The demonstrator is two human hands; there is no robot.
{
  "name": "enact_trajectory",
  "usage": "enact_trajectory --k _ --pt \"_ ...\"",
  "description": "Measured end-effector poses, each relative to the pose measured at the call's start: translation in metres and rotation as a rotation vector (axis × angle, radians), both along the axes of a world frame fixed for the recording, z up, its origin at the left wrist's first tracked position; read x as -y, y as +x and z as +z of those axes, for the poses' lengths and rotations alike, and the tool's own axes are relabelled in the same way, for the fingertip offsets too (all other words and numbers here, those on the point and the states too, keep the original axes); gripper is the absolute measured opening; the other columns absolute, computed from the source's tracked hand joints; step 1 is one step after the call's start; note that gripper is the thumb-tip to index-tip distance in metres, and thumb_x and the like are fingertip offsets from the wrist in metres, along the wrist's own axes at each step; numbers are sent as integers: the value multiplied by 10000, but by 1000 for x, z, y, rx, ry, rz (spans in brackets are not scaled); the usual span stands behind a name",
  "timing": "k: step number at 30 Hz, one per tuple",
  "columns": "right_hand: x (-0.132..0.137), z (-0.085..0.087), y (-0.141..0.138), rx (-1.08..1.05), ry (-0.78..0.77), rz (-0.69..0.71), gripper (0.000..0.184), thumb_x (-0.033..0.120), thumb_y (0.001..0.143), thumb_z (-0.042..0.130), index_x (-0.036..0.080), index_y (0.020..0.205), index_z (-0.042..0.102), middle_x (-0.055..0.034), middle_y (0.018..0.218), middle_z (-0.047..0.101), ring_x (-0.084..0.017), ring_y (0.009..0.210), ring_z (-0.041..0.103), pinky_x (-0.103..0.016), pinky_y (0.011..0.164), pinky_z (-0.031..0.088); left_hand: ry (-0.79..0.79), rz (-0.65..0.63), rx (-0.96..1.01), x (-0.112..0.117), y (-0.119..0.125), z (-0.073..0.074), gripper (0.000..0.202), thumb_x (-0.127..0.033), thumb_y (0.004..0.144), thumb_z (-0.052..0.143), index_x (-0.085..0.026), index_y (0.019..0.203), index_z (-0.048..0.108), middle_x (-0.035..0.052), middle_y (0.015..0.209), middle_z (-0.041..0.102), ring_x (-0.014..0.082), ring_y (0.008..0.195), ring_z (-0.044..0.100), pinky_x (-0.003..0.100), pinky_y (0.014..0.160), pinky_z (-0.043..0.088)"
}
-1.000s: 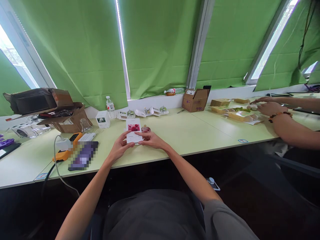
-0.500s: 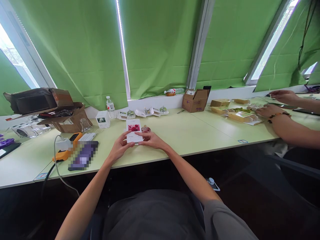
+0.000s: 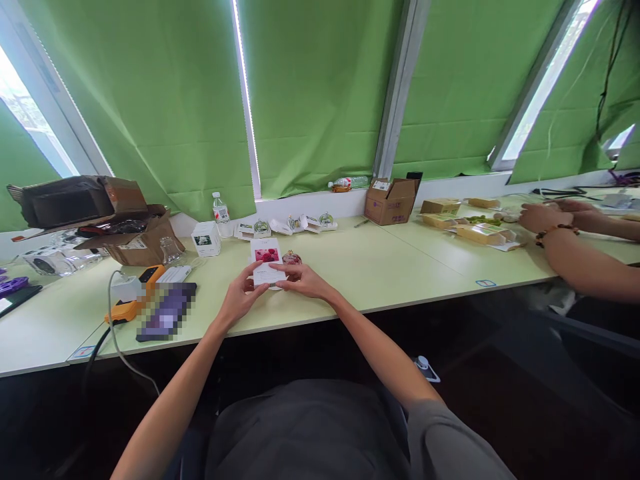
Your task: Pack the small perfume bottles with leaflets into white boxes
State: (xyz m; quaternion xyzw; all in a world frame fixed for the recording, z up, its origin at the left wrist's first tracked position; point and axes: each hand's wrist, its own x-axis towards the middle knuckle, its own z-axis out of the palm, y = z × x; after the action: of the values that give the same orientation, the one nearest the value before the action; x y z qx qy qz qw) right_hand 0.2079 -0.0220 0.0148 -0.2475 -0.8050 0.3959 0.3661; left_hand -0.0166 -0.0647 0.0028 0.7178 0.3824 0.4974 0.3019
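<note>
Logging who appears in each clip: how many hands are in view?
4: the person's left hand and right hand, both on the white pack; a co-worker's braceleted hand and other hand at the far right. No others show.

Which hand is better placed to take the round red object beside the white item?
Probably the right hand: it lies nearest the round red object, whereas the left hand is across the white item that both hold.

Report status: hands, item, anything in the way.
Left hand, right hand: both gripping white packaging. Flower picture in view. Red round ornament close by, partly hidden behind right hand.
</note>
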Motion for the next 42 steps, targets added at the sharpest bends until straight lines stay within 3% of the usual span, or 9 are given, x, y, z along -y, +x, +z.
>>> enact_trajectory --k 6,10,16,18,21,30,34,38,42 --pt "1 -1 0 -2 15 -3 625 488 837 633 263 1404 497 -47 1097 661 -124 684 563 -290 701 517 70 81 -83 -2 -2 -3 588 -436 875 578 -251 1413 429 86 1200 641 183 840 660 375 790 565" --pt "4 2 -1 5 55 1 663 464 859 615 274 1460 409 -53 1095 659 -135 717 557 -304 723 512 160 156 -148 -1 -1 -3 623 -445 866 587 -275 1435 399 90 1216 620 169 821 644 348 760 565" --pt "4 1 -2 16 81 -17 825 417 858 627 296 1538 175 -68 1193 629 -132 749 543 -293 743 498 193 194 -100 -2 1 -6 951 -420 833 646 -282 1535 21 109 1211 607 162 778 668 316 689 569" --pt "3 -1 -3 21 92 -28 867 403 854 634 291 1545 121 -68 1186 635 -137 766 552 -292 750 498 199 222 -119 -3 0 -7 959 -425 818 665 -270 1535 48 121 1238 603 163 773 673 312 683 572" --pt "1 -3 -4 34 109 -46 904 391 847 640 289 1548 78 -57 1139 654 -137 743 557 -300 742 508 206 240 -166 -4 -2 -6 866 -444 802 676 -270 1509 208 116 1260 609 158 753 676 314 673 580" --pt "0 -4 -5 18 106 -52 799 454 849 620 274 1525 233 -73 1274 607 -165 827 622 -344 771 552 284 248 -198 -6 1 -12 875 -457 765 715 -298 1490 251 107 1313 565 168 832 666 328 674 606" --pt "2 -1 -6 -14 61 -18 676 507 859 595 236 1454 424 -83 1328 578 -233 1002 637 -365 830 551 378 239 -229 -6 2 -13 779 -428 808 683 -308 1475 300 114 1400 469 167 897 653 319 686 609" --pt "4 2 -8 -25 14 8 580 556 862 575 174 1298 602 -93 1169 663 -255 988 642 -408 864 538 538 259 -354 -3 2 -9 620 -384 843 658 -312 1414 427 83 1397 499 225 1097 607 372 832 590" --pt "4 3 -8 -40 -23 31 518 594 822 608 170 1109 692 -65 1001 691 -247 920 638 -418 858 531 701 262 -463 -1 2 -5 554 -343 851 657 -295 1376 489 73 1372 552 261 1231 533 458 1021 482"
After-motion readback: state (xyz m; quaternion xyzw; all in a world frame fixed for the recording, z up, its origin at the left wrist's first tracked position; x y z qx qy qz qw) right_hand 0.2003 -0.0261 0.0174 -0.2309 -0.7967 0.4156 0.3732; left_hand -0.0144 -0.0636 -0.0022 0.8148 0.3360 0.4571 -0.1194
